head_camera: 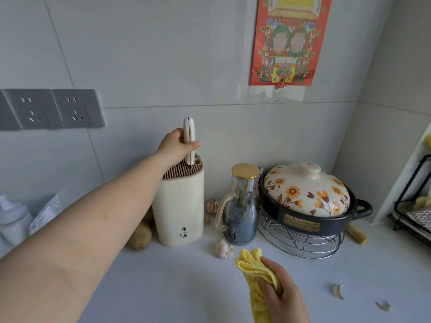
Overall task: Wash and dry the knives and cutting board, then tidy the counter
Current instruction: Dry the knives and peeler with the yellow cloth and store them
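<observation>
The knife [189,136] has a cream handle; the block [179,206] is cream too, with tan bristles and dark characters. The cloth [256,271] is yellow. The black pot [303,221] has a cream lid [305,190] with orange and brown flowers. The jar [240,215] has a gold cap [245,170]. The poster [289,40] is red, green and yellow; the sockets [51,108] grey; the tabletop [175,287] white.

Left hand [177,145] grips knife [189,138] in block [179,201] (right hand [283,292] holds cloth [255,273]).
</observation>
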